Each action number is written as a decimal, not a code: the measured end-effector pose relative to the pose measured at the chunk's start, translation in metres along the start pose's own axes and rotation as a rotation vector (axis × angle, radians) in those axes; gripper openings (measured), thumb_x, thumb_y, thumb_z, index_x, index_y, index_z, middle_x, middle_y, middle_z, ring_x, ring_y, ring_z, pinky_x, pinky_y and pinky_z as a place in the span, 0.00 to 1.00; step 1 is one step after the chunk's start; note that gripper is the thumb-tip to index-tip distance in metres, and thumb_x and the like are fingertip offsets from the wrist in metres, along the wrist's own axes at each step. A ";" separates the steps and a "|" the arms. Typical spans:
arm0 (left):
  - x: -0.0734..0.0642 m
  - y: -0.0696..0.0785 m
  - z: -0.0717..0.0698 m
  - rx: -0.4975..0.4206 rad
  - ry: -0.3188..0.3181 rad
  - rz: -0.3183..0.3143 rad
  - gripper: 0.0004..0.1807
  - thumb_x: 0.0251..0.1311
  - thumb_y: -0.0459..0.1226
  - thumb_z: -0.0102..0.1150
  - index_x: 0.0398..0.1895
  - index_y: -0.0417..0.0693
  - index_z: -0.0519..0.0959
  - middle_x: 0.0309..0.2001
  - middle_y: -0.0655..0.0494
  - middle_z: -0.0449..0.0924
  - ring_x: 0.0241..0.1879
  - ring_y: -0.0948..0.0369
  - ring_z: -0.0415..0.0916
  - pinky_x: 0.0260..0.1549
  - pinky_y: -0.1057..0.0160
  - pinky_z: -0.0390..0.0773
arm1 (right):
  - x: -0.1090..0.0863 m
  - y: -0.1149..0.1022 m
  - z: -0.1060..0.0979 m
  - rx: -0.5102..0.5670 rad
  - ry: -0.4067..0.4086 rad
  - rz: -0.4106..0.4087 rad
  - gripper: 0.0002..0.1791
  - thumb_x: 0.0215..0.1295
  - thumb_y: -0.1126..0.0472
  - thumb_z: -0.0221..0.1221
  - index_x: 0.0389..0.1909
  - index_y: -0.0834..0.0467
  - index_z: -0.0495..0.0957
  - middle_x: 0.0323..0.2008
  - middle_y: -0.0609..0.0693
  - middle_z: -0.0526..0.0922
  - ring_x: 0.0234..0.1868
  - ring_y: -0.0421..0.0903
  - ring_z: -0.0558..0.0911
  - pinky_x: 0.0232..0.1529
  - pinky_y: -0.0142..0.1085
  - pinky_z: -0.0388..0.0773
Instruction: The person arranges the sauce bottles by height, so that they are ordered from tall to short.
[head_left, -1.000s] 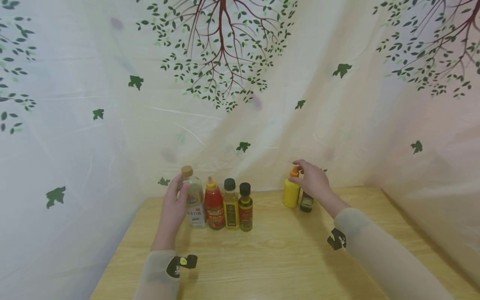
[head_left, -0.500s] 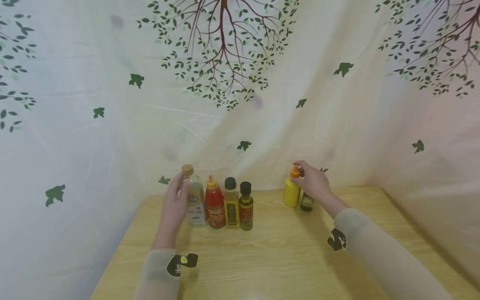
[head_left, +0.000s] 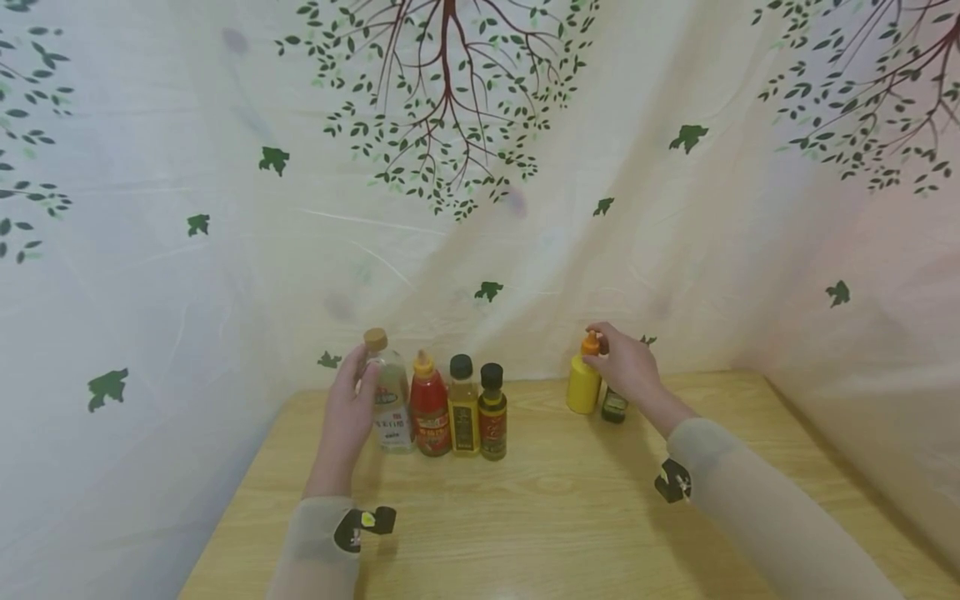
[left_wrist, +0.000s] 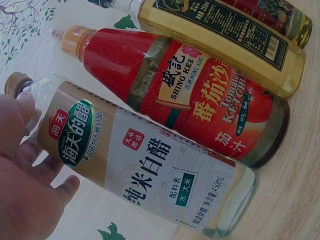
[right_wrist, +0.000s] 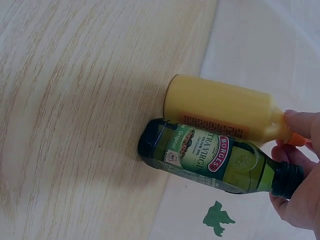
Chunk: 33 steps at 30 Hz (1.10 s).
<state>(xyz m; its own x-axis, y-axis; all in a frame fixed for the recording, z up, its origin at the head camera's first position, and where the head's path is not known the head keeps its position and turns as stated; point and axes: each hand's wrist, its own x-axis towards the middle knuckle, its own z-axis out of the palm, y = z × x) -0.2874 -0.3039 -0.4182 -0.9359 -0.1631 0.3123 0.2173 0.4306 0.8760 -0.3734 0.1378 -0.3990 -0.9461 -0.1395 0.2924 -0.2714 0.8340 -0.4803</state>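
Note:
At the left end of a row of bottles stands a clear white vinegar bottle [head_left: 393, 408] with a tan cap. My left hand [head_left: 351, 400] holds it near its neck and shoulder; in the left wrist view the thumb lies by the neck and other fingers reach behind. On the right is a yellow squeeze bottle [head_left: 582, 387] with an orange cap, which my right hand [head_left: 628, 360] pinches between thumb and fingers. Beside it stands a green olive oil bottle [right_wrist: 210, 157], its dark cap close to the same hand. Whether that cap is touched, I cannot tell.
To the vinegar's right stand a red tomato ketchup bottle [head_left: 430, 412], a pale-yellow oil bottle [head_left: 463, 412] and a small dark-capped bottle [head_left: 492, 417] with a red label. All rest on a wooden table [head_left: 525, 525]. A leaf-patterned curtain [head_left: 300, 275] hangs behind its back edge.

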 end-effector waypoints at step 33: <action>0.000 0.002 0.000 -0.027 -0.009 -0.010 0.39 0.87 0.59 0.44 0.90 0.52 0.55 0.87 0.46 0.58 0.85 0.42 0.53 0.82 0.33 0.55 | -0.012 -0.040 -0.007 0.152 0.027 -0.059 0.27 0.75 0.56 0.73 0.69 0.58 0.77 0.60 0.63 0.88 0.57 0.64 0.87 0.58 0.61 0.82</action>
<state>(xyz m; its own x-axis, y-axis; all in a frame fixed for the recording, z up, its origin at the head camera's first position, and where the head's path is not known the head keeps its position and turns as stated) -0.2870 -0.3031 -0.4166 -0.9406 -0.1590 0.2999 0.2148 0.4052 0.8886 -0.3501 0.1096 -0.3770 -0.9232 -0.1697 0.3449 -0.3519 0.7340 -0.5809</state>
